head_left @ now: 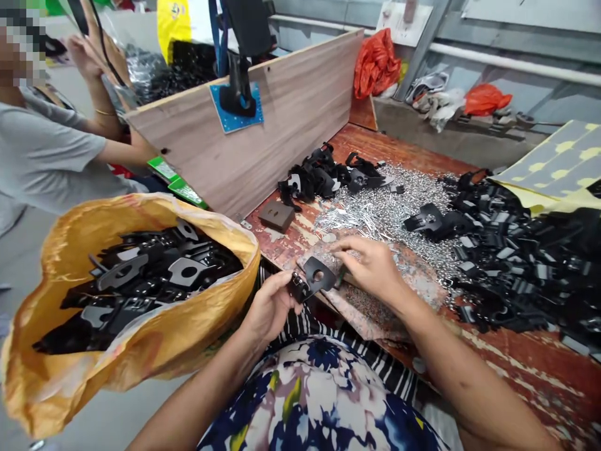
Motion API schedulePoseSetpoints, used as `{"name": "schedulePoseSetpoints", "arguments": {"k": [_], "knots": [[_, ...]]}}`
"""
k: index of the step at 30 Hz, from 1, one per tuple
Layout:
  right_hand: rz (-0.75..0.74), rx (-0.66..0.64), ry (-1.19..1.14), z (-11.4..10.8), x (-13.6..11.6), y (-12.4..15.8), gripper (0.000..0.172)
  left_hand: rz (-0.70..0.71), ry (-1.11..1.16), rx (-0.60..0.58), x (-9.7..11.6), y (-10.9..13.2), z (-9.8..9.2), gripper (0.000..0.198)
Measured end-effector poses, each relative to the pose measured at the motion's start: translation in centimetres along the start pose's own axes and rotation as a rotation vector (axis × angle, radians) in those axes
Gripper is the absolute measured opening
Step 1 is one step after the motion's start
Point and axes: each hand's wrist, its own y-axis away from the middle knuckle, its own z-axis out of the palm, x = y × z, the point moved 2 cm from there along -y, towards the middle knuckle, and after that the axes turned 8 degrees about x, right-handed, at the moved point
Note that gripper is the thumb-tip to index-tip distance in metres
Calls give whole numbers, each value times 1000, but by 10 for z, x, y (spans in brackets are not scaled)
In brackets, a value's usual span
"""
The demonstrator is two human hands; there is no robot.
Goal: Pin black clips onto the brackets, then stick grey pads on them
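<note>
My left hand (pixel 271 307) grips a small black plastic part (pixel 310 269) at the table's front edge. It has a flat plate with a round hole, and a darker jointed end sits by my fingertips. Just to the right, my right hand (pixel 373 268) is closed in a pinch over the near side of the table. Whatever its fingertips hold is too small to make out. Beyond that hand spreads a heap of small silvery metal pins (pixel 370 210). A large pile of black parts (pixel 511 263) lies at the right, a smaller pile of black parts (pixel 323 175) farther back.
An open yellow sack (pixel 51 263) of similar black parts stands at my left. A wooden board (pixel 291 94) walls off the worn red table (pixel 498 351). A brown block (pixel 277 216) sits near the board. Another person (pixel 56 144) works beyond it at left.
</note>
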Motion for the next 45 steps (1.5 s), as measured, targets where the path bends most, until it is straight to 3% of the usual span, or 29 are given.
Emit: {"name": "schedulePoseSetpoints", "arguments": {"k": [3,7,11,16,18,21,27,29,31,34,36,39,42,45], "knots": [[-1,109,-169,-17,-29,26,13,-30,48,-24,-6,-5,14,41],[-77,151,-119,-14,-47,46,10,-65,33,-60,-18,-6,34,35],[-101,206,49,-13,-47,53,9,-94,36,-76,-26,-3,43,33],[-391,218,427,-4,-60,62,19,-85,86,-60,-34,-1,45,33],[-435,233,516,2,-62,64,20,-74,126,-30,-37,-1,45,33],[-413,233,520,6,-59,64,20,-76,122,-22,-37,1,46,35],[-278,342,296,-10,-57,73,15,-185,147,-131,-33,12,41,41],[-254,356,296,-12,-58,78,15,-149,78,-160,-33,17,37,44],[-226,264,311,-13,-55,83,15,0,-121,-164,-30,22,30,47],[-111,0,456,-22,-35,91,11,245,-511,-101,-19,26,11,43],[-13,-114,704,-36,-14,98,14,256,-690,-50,-10,25,-3,39],[45,-222,970,-54,15,110,6,183,-760,-13,-8,17,-15,45],[79,-312,907,-59,27,125,10,202,-723,16,-25,1,-11,47],[193,-329,745,-62,22,137,13,291,-810,25,-45,-17,-2,45]]}}
